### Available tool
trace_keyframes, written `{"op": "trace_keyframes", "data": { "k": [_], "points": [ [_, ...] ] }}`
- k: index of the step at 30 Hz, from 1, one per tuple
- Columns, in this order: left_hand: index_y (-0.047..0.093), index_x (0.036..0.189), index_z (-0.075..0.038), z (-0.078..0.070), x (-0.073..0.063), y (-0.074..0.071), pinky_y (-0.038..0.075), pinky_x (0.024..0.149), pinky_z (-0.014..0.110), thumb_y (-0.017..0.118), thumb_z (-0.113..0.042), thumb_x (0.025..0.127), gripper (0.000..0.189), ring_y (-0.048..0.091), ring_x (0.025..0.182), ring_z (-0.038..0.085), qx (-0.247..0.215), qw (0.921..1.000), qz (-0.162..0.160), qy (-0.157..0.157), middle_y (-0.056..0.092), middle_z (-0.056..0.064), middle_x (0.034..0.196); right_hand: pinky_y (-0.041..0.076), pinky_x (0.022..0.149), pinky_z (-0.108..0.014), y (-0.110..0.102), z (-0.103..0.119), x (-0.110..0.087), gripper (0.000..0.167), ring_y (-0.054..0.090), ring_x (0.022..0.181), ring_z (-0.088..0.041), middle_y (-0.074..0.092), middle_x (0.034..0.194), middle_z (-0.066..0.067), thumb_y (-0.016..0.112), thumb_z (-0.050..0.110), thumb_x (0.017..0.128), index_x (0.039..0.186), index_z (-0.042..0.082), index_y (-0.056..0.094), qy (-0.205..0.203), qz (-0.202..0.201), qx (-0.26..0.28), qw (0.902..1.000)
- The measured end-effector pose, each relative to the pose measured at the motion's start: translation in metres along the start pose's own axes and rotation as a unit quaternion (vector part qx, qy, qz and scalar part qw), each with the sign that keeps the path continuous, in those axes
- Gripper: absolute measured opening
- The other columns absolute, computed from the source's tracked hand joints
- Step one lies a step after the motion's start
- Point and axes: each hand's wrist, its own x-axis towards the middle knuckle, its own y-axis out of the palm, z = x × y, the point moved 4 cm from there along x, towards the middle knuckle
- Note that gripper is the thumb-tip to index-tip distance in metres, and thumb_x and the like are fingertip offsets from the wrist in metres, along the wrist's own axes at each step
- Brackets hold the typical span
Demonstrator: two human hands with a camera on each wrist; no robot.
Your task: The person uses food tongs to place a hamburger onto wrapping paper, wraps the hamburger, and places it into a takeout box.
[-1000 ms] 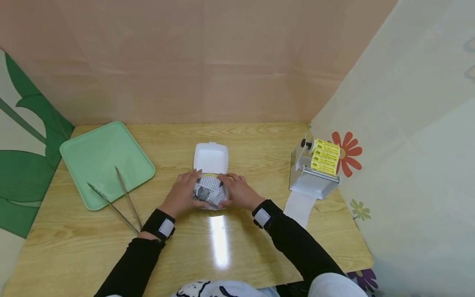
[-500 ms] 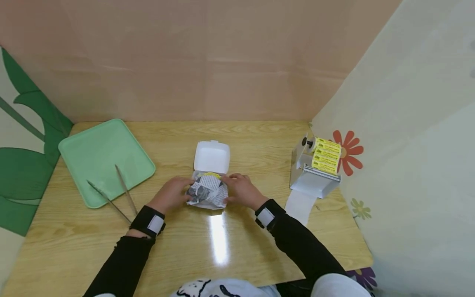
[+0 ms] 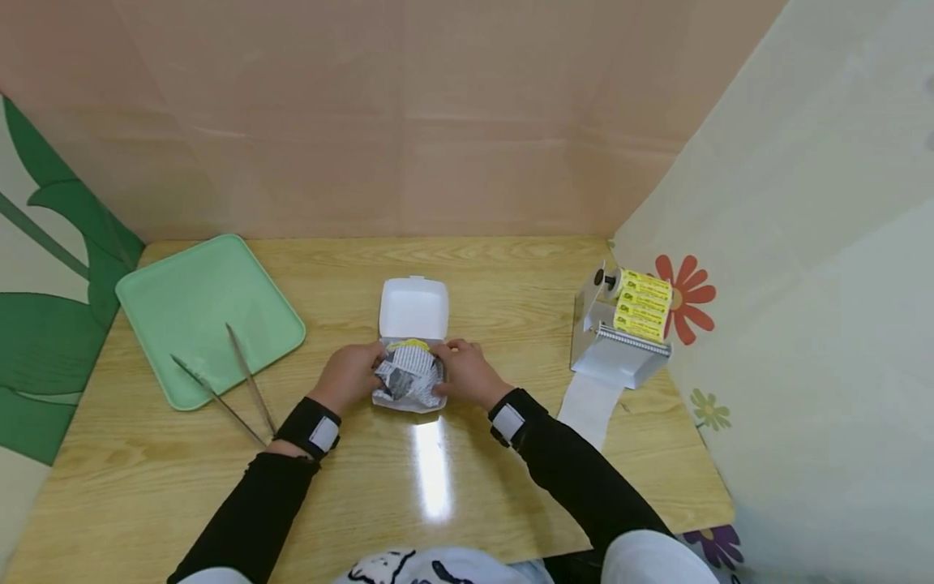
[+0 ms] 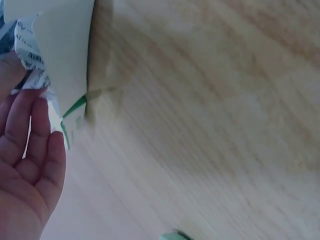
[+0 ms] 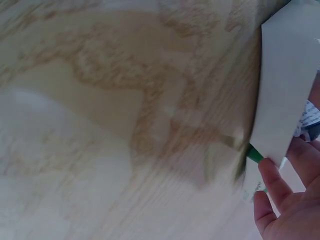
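Note:
In the middle of the table stands a small white clamshell box (image 3: 414, 310), its lid folded back away from me. Its base holds crumpled newspaper-print wrapping paper (image 3: 410, 380) with a yellow edge showing at the top; the contents are hidden. At the left side of the box, my left hand (image 3: 350, 377) pinches the paper (image 4: 31, 52) between thumb and fingers, just inside the wall. My right hand (image 3: 470, 375) is at the opposite side, thumb and fingers at the paper (image 5: 310, 116), other fingertips along the box wall (image 5: 282, 85).
A green tray (image 3: 204, 300) lies at the left, with metal tongs (image 3: 244, 369) leaning over its near edge. At the right stands a label dispenser (image 3: 620, 349) with a yellow label roll (image 3: 642, 307) and a white backing strip (image 3: 591, 410) hanging forward.
Both hands stay at the box. The left hand drew outward with the paper's left edge, then came back in, and the paper now sits narrower within the base.

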Motion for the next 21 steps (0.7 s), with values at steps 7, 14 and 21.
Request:
{"op": "trace_keyframes", "data": {
  "k": [7, 14, 21],
  "points": [
    [0.066, 0.094, -0.005, 0.000, -0.002, 0.009, 0.049, 0.065, 0.038, 0.084, -0.002, 0.068, 0.032, 0.059, 0.071, 0.019, -0.004, 0.9987, -0.046, -0.020, 0.064, 0.003, 0.079, 0.030, 0.106, -0.048, -0.002, 0.003, 0.003, 0.068, 0.046, 0.128, -0.032, 0.062, 0.126, -0.014, 0.082, 0.029, 0.079, 0.137, 0.012, 0.052, -0.010, -0.002, -0.027, 0.9996],
    [0.063, 0.086, -0.008, -0.006, -0.006, 0.010, 0.048, 0.060, 0.037, 0.082, -0.005, 0.070, 0.025, 0.058, 0.067, 0.018, 0.025, 0.9976, -0.062, -0.017, 0.065, 0.002, 0.076, 0.028, 0.106, -0.050, -0.002, 0.000, 0.001, 0.071, 0.043, 0.131, -0.033, 0.061, 0.130, -0.014, 0.078, 0.028, 0.084, 0.146, 0.011, 0.045, -0.015, 0.016, -0.021, 0.9995],
    [0.068, 0.097, -0.006, -0.016, -0.015, -0.002, 0.051, 0.074, 0.041, 0.086, -0.012, 0.071, 0.033, 0.062, 0.082, 0.023, 0.006, 0.9998, 0.014, -0.015, 0.068, 0.006, 0.090, 0.023, 0.110, -0.051, -0.004, -0.003, -0.005, 0.090, 0.035, 0.137, -0.033, 0.049, 0.143, -0.014, 0.079, 0.030, 0.082, 0.154, 0.010, 0.028, -0.019, 0.058, 0.014, 0.9981]
  ]
}}
